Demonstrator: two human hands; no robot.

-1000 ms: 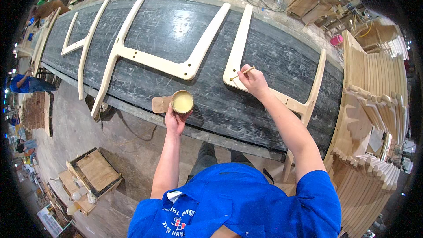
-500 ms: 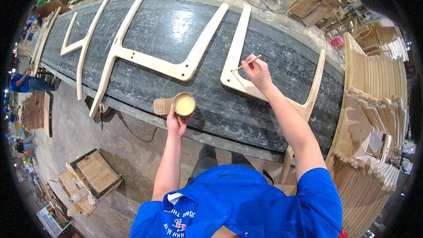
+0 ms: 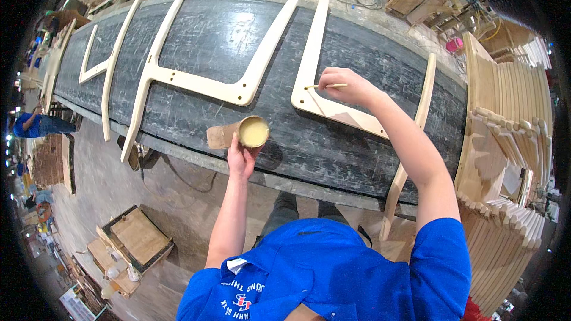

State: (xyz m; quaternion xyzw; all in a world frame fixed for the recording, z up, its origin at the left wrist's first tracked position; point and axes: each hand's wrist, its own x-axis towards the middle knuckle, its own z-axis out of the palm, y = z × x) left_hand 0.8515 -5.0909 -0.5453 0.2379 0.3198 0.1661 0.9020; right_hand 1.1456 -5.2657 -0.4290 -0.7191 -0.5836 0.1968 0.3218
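Note:
My left hand [image 3: 240, 159] is wrapped round a cup [image 3: 244, 123] of pale yellow liquid, with a flat wooden piece sticking out to its left. The cup is held above the near edge of the dark worktable. Between the fingers of my right hand [image 3: 348, 87] is a thin wooden stick [image 3: 329, 87]. Its tip meets a small hole near the corner of a pale wooden chair-side frame [image 3: 307, 77], which lies on the table. A second such frame [image 3: 202, 88] lies left of it, with holes along its crossbar.
Another pale frame [image 3: 107, 86] lies farther left on the dark worktable [image 3: 208, 30]. Stacks of wooden parts [image 3: 511, 98] stand at the right. On the floor at lower left is a wooden box [image 3: 135, 235] with bottles beside it. A person in blue [image 3: 41, 123] stands beyond the table's left end.
My right hand has turned so the stick lies nearly level, its tip still by the frame's corner holes. The cup has tilted and shifted slightly right. The whole view has shifted a little.

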